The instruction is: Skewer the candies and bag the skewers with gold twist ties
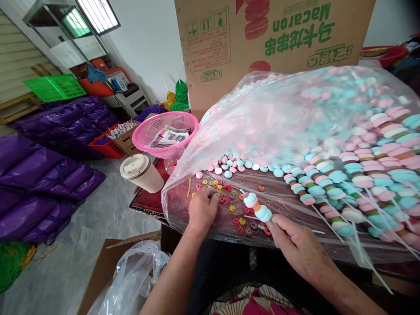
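My right hand (297, 245) is closed on a thin stick that carries a candy skewer (257, 206) of blue, pink and orange pieces, tilted up to the left. My left hand (202, 209) rests palm down on the plastic sheet, fingers bent over small coloured candy rings (226, 197); whether it pinches one is hidden. Loose pink and blue macaron discs (229, 168) lie just beyond the rings. To the right, several finished skewers (331, 183) lie in a pile, sticks pointing toward me.
A big clear plastic bag (278, 113) arches over the pile. Behind stands a cardboard macaron box (272, 39). A pink basket (166, 131) and a lidded cup (141, 173) sit left. Purple bags (42, 175) cover the floor.
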`<state>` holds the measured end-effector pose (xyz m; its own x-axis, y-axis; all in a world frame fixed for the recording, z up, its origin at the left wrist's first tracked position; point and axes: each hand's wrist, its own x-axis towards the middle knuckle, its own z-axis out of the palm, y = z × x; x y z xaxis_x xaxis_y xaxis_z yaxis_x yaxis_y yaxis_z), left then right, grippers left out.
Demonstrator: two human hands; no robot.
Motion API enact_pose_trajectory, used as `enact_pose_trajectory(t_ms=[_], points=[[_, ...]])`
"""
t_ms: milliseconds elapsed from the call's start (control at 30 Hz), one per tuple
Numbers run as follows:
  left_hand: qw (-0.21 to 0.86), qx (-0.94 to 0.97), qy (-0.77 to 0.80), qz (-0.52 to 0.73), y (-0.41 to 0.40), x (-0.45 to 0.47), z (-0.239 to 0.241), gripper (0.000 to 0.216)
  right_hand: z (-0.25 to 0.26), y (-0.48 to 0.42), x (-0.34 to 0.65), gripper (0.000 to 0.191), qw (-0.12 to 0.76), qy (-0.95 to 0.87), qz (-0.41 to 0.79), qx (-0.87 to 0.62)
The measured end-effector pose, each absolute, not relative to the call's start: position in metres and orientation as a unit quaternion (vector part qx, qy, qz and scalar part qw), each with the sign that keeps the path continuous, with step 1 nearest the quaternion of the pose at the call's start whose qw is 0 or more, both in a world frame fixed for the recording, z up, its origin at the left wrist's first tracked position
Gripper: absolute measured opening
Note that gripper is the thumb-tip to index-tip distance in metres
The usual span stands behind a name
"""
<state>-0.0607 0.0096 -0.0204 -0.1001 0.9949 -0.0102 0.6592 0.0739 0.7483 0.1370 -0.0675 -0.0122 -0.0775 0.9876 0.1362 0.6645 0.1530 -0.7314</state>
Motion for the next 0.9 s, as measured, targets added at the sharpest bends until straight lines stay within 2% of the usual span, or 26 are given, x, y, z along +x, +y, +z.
enact_pose_trajectory(t_ms=[67,133,233,300,433,567,667,900], points=[[0.167,0.684,0.687,0.18,0.01,-0.057,-0.021,0.019,-0.011,-0.068,0.136,0.036,0.321,-0.691,0.262,-0.593],[0.122,0.712,0.682,0.113,0.01,-0.052,-0.019,0.021,-0.013,-0.069,0.135,0.036,0.321,-0.697,0.263,-0.585],[0.136,0.712,0.674,0.143,0.009,-0.051,-0.018,0.017,-0.018,-0.071,0.137,0.035,0.309,-0.701,0.252,-0.591],[0.224,0.668,0.668,0.24,0.007,-0.051,-0.017,0.013,-0.023,-0.072,0.14,0.035,0.29,-0.705,0.243,-0.6],[0.505,0.477,0.597,0.402,0.0,-0.045,-0.016,0.015,-0.032,-0.073,0.139,0.033,0.248,-0.731,0.237,-0.59],[0.601,0.379,0.536,0.456,-0.008,-0.035,-0.013,0.021,-0.033,-0.074,0.138,0.031,0.224,-0.73,0.226,-0.605],[0.59,0.4,0.538,0.451,-0.01,-0.033,-0.015,0.02,-0.033,-0.074,0.139,0.031,0.217,-0.73,0.215,-0.612],[0.469,0.502,0.569,0.452,-0.01,-0.031,-0.019,0.011,-0.033,-0.075,0.138,0.034,0.253,-0.725,0.199,-0.608]])
